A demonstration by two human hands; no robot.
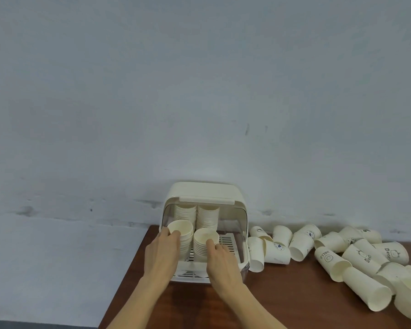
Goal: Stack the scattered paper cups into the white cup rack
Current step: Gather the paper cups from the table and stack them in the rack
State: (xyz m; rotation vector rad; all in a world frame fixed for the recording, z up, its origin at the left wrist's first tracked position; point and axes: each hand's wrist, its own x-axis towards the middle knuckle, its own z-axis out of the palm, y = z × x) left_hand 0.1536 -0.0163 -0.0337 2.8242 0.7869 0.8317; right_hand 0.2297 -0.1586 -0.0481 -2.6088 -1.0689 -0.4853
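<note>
Cups were stacked in four piles inside the white cup rack, which stood at the back of the brown bench, close to the pale wall. Two tall piles were kept at the back of the rack, side by side. Two shorter piles were kept at the front, on the slotted white tray.

The front left pile was held at its top by the left hand, with the fingers wrapped round the rim of the top cup. The front right pile was held by the right hand, and one of its fingers was laid over the rim of the top cup. Both hands were closed on their piles. Both bare forearms were stretched in from the bottom edge.

Many loose paper cups were left lying on their sides on the bench, to the right of the rack. Some of them were touching each other, and a few were pushed partly into one another. Small drawings and words such as "HELLO" were seen on some of them. The nearest loose cup was found just beside the rack's right wall.
</note>
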